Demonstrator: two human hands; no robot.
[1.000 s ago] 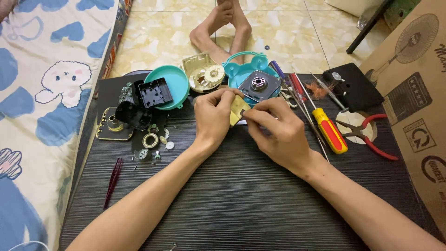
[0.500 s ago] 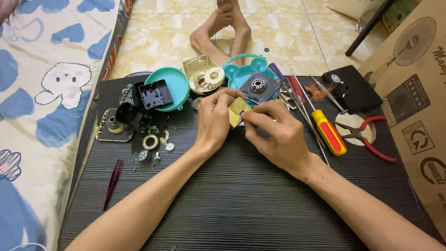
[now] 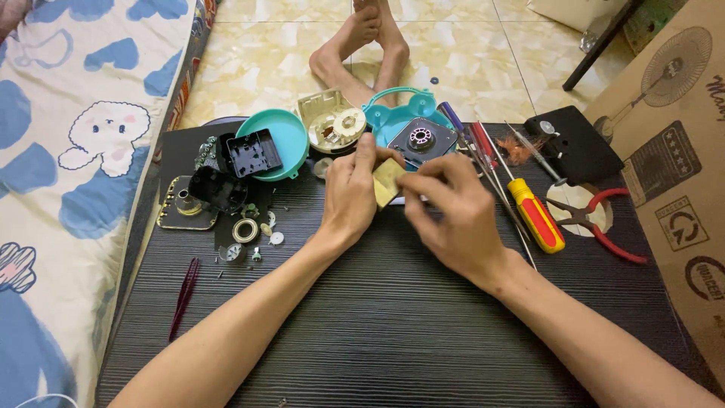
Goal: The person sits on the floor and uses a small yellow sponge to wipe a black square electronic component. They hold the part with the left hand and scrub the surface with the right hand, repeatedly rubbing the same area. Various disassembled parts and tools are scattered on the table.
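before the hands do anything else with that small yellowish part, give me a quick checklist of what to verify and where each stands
1. Grip: left hand and right hand both pinch the yellowish part - ok.
2. Part's underside and what the right fingertips do there: hidden - cannot tell.
3. Screwdriver with yellow and red handle lies beside the right hand - ok.
4. Red-handled pliers lie at the right, apart from the hands - ok.
5. Small gears and washers lie scattered loose on the black table near the left forearm - not ok.
6. Teal housing sits open behind the hands - ok.
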